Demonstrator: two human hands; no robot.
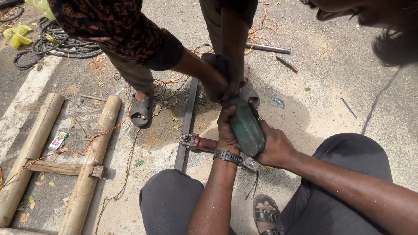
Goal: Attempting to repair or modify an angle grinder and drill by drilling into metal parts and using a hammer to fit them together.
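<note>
The left hand [228, 130] was wrapped around the upper part of a green drill [246, 126], its fingers closed tight on the scuffed, rounded plastic body; a dark watch [227, 156] with a square face sat on that wrist. The right hand [275, 148] cupped the drill's lower side, palm pressed against the casing and fingers curled under it, so both hands gripped the same tool. The drill was low over the concrete ground [339, 69], between the person's bent knees in grey trousers, tilted with its nose toward a long flat steel bar [187, 122] that lay on the ground.

A co-worker's hand [215, 85] in a dark patterned sleeve reached down from above and clasped the top end of the drill, touching the left hand's knuckles. That person stood just beyond the bar in grey strap sandals [140, 111].

Beside the left wrist, a reddish-brown cylindrical fitting [202, 142] with a metal nut at its end lay across the bar. Thin orange wire [109, 130] trailed in loose loops over the rough, dusty concrete. To the left lay a ladder [65, 165] of smooth, pale bamboo poles joined by a short rung. A coil of dark rope [56, 43] lay at the upper left, and a round metal rod [267, 48] lay at the top.
</note>
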